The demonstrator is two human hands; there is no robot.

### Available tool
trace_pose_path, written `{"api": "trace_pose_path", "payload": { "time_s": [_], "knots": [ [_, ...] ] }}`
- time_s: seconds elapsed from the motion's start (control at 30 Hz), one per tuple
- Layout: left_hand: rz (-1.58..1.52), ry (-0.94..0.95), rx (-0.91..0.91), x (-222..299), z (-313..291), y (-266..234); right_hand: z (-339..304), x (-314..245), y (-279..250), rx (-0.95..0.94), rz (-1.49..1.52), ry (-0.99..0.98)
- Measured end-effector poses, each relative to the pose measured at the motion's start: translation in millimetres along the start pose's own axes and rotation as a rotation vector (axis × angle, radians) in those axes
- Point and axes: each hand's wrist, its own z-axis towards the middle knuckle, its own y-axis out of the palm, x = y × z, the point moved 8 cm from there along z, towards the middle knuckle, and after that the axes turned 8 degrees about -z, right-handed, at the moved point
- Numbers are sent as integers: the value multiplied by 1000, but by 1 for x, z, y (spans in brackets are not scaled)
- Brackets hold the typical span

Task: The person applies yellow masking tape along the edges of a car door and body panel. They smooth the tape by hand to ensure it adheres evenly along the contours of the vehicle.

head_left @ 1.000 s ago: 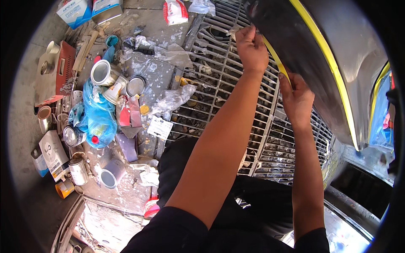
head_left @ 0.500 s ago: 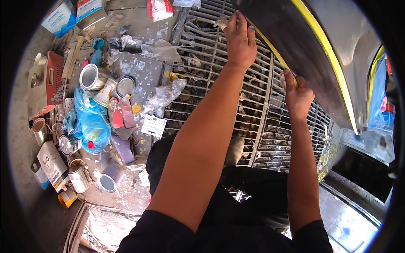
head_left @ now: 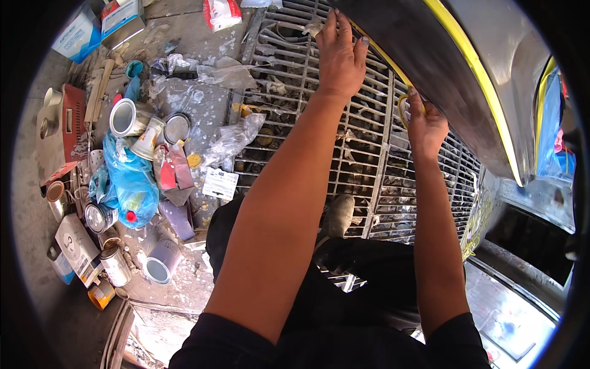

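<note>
The curved grey metal vehicle panel (head_left: 442,67) hangs over the steel floor grating (head_left: 369,154). The left hand (head_left: 341,55) lies flat, fingers spread, on its lower edge; the right hand (head_left: 424,126) pinches the yellow masking tape strip (head_left: 402,107) there. Best pulled slowly, close along the edge.

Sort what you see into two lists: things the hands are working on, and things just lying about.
In use:
left hand flat by the yellow tape
right hand pinching the tape
grey panel

Lying about:
open tins
blue plastic bag
red-and-white packet
floor grate
</note>
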Motion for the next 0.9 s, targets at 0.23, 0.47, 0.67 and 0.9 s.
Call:
{"api": "trace_pose_path", "payload": {
  "time_s": [0.23, 0.47, 0.67, 0.9],
  "knots": [
    [154, 98, -28, 15, -2, -8, 6, 9, 0, 47, -123, -78],
    [193, 142, -49, 31, -8, -9, 11, 19, 0, 111, -239, -59],
    [117, 123, -64, 46, -16, -4, 7, 16, -2, 158, -235, -1],
    [104, 115, -13, 66, -39, 21, 8, 15, 1, 135, -69, -75]
  ]
}}
